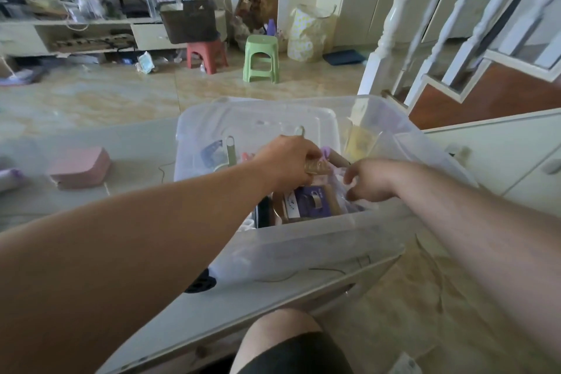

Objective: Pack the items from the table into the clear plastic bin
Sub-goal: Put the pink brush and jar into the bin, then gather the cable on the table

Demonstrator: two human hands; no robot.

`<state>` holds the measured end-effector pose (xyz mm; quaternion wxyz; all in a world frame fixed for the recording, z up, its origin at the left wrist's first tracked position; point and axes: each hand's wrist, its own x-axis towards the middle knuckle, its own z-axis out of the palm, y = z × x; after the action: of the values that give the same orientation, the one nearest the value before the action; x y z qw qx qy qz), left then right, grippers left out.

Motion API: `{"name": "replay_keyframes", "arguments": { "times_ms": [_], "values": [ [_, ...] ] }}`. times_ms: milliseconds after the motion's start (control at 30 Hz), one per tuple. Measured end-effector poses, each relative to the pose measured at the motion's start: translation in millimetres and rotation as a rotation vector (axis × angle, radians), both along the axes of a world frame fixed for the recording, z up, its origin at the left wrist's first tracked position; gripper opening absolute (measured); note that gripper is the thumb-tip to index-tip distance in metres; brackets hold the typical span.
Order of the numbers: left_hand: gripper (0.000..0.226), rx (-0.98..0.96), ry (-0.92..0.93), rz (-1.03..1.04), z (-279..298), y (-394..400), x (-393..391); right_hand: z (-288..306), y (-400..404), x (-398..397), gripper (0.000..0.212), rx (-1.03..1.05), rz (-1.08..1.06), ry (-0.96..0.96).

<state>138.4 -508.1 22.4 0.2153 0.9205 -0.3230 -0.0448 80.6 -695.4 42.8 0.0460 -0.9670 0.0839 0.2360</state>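
Pinched in the left hand (288, 158) is a small tan, ribbed object (317, 166), too blurred to be identified; that grip is curled round it, over the middle of the clear plastic bin (303, 240). Just to the right of it, the right hand (372, 181) is held with fingers loosely curled among the contents, and it cannot be told whether anything is pinched there. Directly below both hands, a purple-and-brown packet (309, 200) is seen lying in the bin, with pale soft items beside it. Beyond the grip, a translucent lid (258, 121) is propped against the far wall of the bin. Well to the left of the grip, a pink box (80, 165) remains on the surface (136, 179), so the packing is judged unfinished. The step in hand appears to be the placing of the tan object into the bin. The next move is judged to call for a lowering of the left hand into a free gap, a release, and then a reach across to the pink box.
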Motion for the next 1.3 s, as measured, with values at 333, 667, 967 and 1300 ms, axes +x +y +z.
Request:
{"name": "replay_keyframes", "arguments": {
  "times_ms": [333, 667, 967, 1300],
  "values": [
    [0.061, 0.306, 0.157, -0.005, 16.6, 11.2, -16.1, -2.2, 5.5, -8.2, 0.066, 0.14, 0.089, -0.179],
    [0.053, 0.054, -0.24, 0.296, 65.6, 218.9, -5.1, 43.9, 60.3, -4.4, 0.048, 0.11, 0.14, -0.536],
    [0.049, 0.217, -0.069, 0.639, -13.9, 369.2, -2.4, 47.0, 318.6, 23.4, 0.047, 0.356, 0.507, -0.613],
    [0.078, 0.035, 0.171, 0.853, -85.3, 399.3, 86.5, -122.1, 400.7, 68.1, 0.048, 0.229, 0.075, -0.312]
  ]
}}
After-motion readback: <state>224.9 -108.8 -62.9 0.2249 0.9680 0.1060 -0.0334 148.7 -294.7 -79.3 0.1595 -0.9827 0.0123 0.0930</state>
